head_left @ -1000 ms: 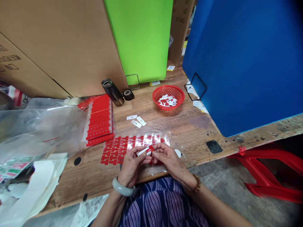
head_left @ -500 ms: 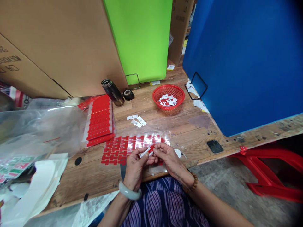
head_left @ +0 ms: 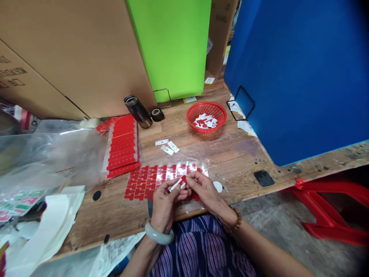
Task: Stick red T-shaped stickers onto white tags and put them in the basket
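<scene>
Between the fingers of both hands is a small white card (head_left: 175,187) with a red sticker (head_left: 183,179) at its right end. My left hand (head_left: 166,200) pinches the card's white part between thumb and fingers. With thumb and forefinger, my right hand (head_left: 201,189) grips the red end. Beneath and behind the hands lies a clear sheet of red stickers (head_left: 146,180) in rows, its lower right part hidden by the hands. Beyond it, a few loose white cards (head_left: 167,149) rest on the wooden table. A red basket (head_left: 221,109) farther back holds a pile of white-and-red cards (head_left: 205,120).
A stack of red sticker sheets (head_left: 122,144) lies to the left, near a dark flask (head_left: 139,113) and its cap (head_left: 157,114). Plastic film (head_left: 52,157) covers the far left. Green (head_left: 175,50) and blue boards (head_left: 296,84) stand behind. A red stool (head_left: 325,209) is at right.
Both hands keep the card at nearly the same spot, with only slight finger movement. The whole view has shifted a little.
</scene>
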Available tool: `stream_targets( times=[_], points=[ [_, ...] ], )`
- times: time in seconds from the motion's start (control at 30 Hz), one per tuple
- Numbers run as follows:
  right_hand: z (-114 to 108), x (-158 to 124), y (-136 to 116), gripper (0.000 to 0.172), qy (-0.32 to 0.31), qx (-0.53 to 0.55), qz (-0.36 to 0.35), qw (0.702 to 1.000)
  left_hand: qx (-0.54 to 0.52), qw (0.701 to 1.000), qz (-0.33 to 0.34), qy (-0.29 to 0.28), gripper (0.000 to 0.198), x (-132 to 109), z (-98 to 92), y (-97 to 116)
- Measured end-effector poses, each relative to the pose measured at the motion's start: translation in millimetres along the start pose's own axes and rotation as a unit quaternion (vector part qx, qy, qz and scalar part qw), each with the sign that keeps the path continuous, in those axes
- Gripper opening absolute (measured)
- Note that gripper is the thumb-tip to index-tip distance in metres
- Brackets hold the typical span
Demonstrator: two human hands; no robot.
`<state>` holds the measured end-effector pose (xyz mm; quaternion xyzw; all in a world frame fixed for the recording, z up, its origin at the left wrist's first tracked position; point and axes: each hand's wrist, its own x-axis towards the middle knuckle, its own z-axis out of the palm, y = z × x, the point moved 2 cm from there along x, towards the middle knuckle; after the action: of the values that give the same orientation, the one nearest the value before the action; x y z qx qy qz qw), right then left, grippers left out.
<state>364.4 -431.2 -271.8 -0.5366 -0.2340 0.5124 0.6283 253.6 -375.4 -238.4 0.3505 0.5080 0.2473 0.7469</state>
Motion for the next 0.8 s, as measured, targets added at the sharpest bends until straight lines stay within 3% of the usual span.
stream_targets(
  times=[0.3, 0.5, 0.8],
  points=[
    [3, 0, 8, 0.025, 0.008, 0.064, 0.062, 0.996, 0.019, 0.999, 0.03, -0.014, 0.037, -2, 1.5, -5],
    [2, 3, 9, 0.021, 0.001, 0.082, 0.054, 0.995, 0.031, 0.999, 0.033, -0.005, 0.037, -3, -1.2, -5],
    [5, 4, 11, 0.028, 0.026, 0.02, 0.042, 0.999, 0.037, 0.999, 0.025, -0.013, 0.036, -2, -1.2, -3]
  ],
)
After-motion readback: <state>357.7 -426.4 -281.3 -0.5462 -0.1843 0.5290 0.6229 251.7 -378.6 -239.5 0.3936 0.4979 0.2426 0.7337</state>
